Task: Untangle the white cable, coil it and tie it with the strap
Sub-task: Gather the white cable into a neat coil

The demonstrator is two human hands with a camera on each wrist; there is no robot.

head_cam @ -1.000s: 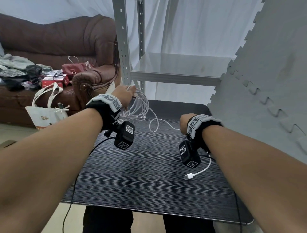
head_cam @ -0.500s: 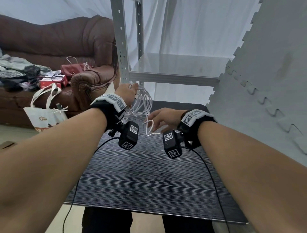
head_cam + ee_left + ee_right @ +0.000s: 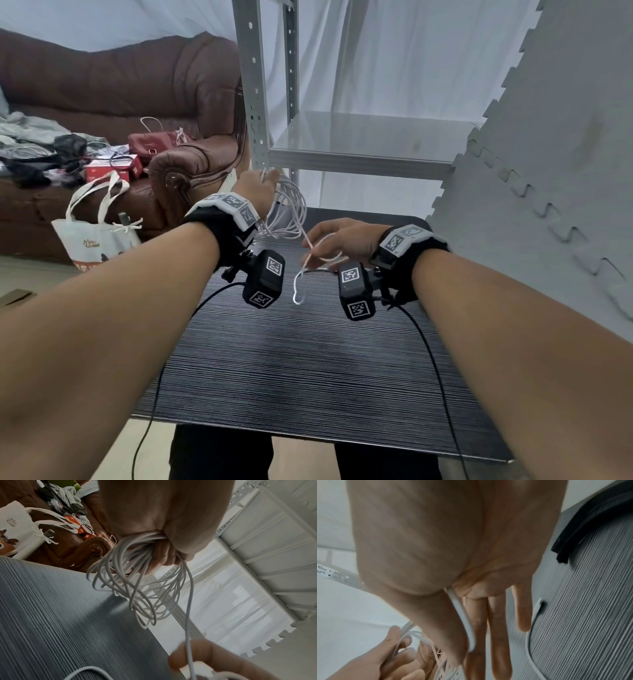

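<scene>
Since a second ago my right hand (image 3: 346, 241) has swung in from the right side of the table (image 3: 291, 370) toward the coil, lifting the cable's loose tail off the surface, so the plug end that lay near me no longer shows in the head view. Behind the table stand the metal shelf (image 3: 359, 147) and, far left, the brown sofa (image 3: 113, 89). My left hand (image 3: 255, 192) is raised at the far edge, fingers closed round the top of the white cable (image 3: 289, 214), whose many loops hang below my fist. My right hand has its fingers nearly straight, the tail running across the palm under the thumb. I think the loops are uneven and crossing, so the next wrap could snag, or the bundle could slip if my left grip eases. No strap is plainly visible.
</scene>
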